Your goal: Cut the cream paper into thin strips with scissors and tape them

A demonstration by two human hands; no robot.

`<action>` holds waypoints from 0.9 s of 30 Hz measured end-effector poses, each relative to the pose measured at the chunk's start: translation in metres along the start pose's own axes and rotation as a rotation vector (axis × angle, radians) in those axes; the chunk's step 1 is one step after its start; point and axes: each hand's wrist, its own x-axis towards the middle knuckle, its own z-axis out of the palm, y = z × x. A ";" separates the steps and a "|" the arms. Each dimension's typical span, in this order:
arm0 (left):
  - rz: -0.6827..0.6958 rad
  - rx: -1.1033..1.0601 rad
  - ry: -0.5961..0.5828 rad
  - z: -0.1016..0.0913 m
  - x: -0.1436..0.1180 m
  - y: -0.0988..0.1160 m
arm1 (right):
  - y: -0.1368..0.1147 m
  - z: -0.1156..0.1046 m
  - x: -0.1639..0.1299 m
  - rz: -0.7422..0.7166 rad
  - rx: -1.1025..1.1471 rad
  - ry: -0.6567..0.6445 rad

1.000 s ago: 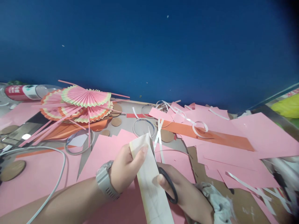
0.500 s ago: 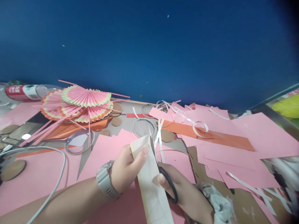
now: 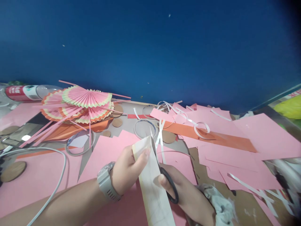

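- Our left hand [image 3: 128,171] pinches the top of a pale paper strip [image 3: 151,182] at lower centre, thumb on its face, a watch [image 3: 107,185] on the wrist
- Our right hand [image 3: 188,196] grips black-handled scissors [image 3: 164,175], fingers through the loop, just right of the strip; the blade runs up along the strip's right edge, its tip near the strip's top
- A crumpled grey cloth [image 3: 219,205] sits at our right wrist, lower right
- Under both hands lies pink paper [image 3: 47,179], with more pink sheets spread across the right half of the frame
- An orange strip [image 3: 211,136] lies among those sheets, right of centre, with curled white paper slivers [image 3: 199,127] on top
- Pleated pink and yellow fans [image 3: 82,105] are stacked at centre left, thin pink strips fanning out below them
- Clear tape rings [image 3: 143,128] and brown card discs [image 3: 13,171] are scattered on the table
- A white cable [image 3: 58,179] curves across the lower left
- A bottle [image 3: 25,92] lies on its side at far left
- A blue wall [image 3: 150,47] fills the upper frame
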 end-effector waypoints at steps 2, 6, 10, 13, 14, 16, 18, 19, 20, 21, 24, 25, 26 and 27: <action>-0.002 -0.010 -0.005 0.000 0.000 0.000 | 0.000 0.000 0.001 0.024 0.018 -0.028; -0.008 -0.028 -0.014 0.001 0.000 0.000 | 0.001 0.000 0.001 0.046 0.071 -0.026; -0.015 -0.026 -0.010 0.001 0.000 0.001 | 0.002 0.001 0.001 0.054 0.119 -0.031; -0.017 -0.036 -0.026 0.001 0.000 0.001 | 0.001 0.001 0.002 0.021 0.166 -0.059; -0.018 -0.037 -0.029 0.001 0.000 0.001 | 0.001 0.001 0.002 0.018 0.177 -0.064; -0.021 -0.032 -0.025 0.001 0.000 0.001 | 0.000 0.001 0.003 0.027 0.191 -0.060; -0.026 -0.033 -0.024 0.001 0.000 0.001 | -0.001 0.001 0.003 0.047 0.196 -0.044; -0.028 -0.039 -0.029 0.001 0.000 0.001 | -0.001 0.001 0.003 0.054 0.199 -0.039; -0.030 -0.047 -0.034 0.001 0.000 0.001 | -0.001 0.001 0.003 0.057 0.201 -0.033; -0.030 -0.054 -0.041 0.001 0.000 0.001 | -0.001 0.001 0.002 0.056 0.205 -0.031; -0.030 -0.067 -0.057 0.001 0.000 0.002 | -0.001 0.002 0.003 0.039 0.236 -0.067; -0.028 -0.069 -0.058 0.001 0.000 0.002 | 0.000 0.002 0.003 0.033 0.249 -0.083; -0.027 -0.068 -0.057 0.001 0.000 0.001 | 0.000 0.002 0.003 0.028 0.261 -0.098; -0.026 -0.065 -0.056 0.001 0.000 0.001 | 0.001 0.002 0.004 0.026 0.266 -0.105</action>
